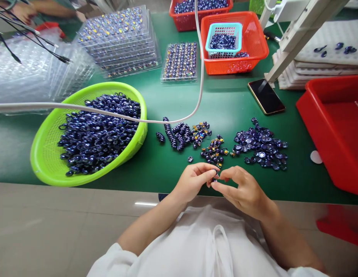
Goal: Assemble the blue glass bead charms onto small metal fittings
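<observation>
White garment (208, 246) is filling the bottom of the view, both forearms coming up out of it and meeting over the near edge of the green worktop (156, 169). The left hand (193, 181) and right hand (244, 190) are closing fingertip to fingertip on a small dark piece (215, 178), thumbs and forefingers clamped on it from either side. Most of that piece is hiding behind the fingers, so its shape, long axis and facing are too small to call. Both wrists are hanging low, palms turning inward towards each other, the other fingers curling loosely.

Just beyond the fingertips, a mixed pile with yellow bits (214, 151) is sitting on the worktop, and one loose bead (190, 159) is lying to its left. To the right, a heap of flat violet pieces (261, 145) is spreading out; to the left, rows of dark rings (176, 134) are lining up. A lime basket (46, 161) full of dark rings is tilting at the left end, with a white cable (200, 77) sweeping over it. A phone (266, 97) is lying face up towards the far right, and a red bin (335, 127) is running off the right edge of the view. An orange basket (254, 42) is standing at the far edge, a clear tray (180, 61) beside it.
</observation>
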Available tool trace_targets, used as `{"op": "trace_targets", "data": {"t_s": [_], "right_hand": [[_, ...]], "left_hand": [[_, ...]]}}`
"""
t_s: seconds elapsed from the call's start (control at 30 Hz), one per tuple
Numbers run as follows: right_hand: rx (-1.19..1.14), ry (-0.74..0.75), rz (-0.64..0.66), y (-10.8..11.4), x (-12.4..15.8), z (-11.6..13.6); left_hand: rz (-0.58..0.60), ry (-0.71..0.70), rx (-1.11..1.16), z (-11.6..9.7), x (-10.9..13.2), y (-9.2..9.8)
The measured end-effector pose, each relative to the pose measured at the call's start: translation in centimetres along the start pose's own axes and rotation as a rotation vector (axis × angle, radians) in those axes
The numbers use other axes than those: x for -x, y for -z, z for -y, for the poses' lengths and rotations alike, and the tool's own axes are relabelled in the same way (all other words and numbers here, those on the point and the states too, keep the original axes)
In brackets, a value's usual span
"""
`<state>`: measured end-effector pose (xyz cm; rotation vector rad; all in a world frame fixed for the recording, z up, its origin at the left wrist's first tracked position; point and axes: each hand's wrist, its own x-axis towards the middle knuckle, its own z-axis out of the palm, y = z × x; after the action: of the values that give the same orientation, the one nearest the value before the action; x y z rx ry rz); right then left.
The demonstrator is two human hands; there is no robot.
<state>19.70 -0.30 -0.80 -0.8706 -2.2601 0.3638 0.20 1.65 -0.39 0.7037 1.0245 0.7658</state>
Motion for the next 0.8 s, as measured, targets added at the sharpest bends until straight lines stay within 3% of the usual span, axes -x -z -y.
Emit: {"op": "trace_targets", "data": {"t_s": [0.17,0.3,0.43,0.8], "right_hand": [[-0.126,-0.082,-0.1,-0.7,0.4,-0.1],[-0.104,-0.208,-0.189,-1.0,0.5,0.3],[-0.112,-0.226,-0.233,-1.0,0.1,0.9],[-0.085,-0.279,-0.241,-1.4,-0.1,1.3]], "left_hand": [[-0.011,-0.055,-0.041,-0.3,0.2,0.0],[-0.056,-0.122,-0.166,-0.6,0.8,-0.1],[-0.043,-0.213,-0.246,-0.2,1.2,-0.2],[-0.007,-0.567,-0.521,0.3,1.3,0.4]]}}
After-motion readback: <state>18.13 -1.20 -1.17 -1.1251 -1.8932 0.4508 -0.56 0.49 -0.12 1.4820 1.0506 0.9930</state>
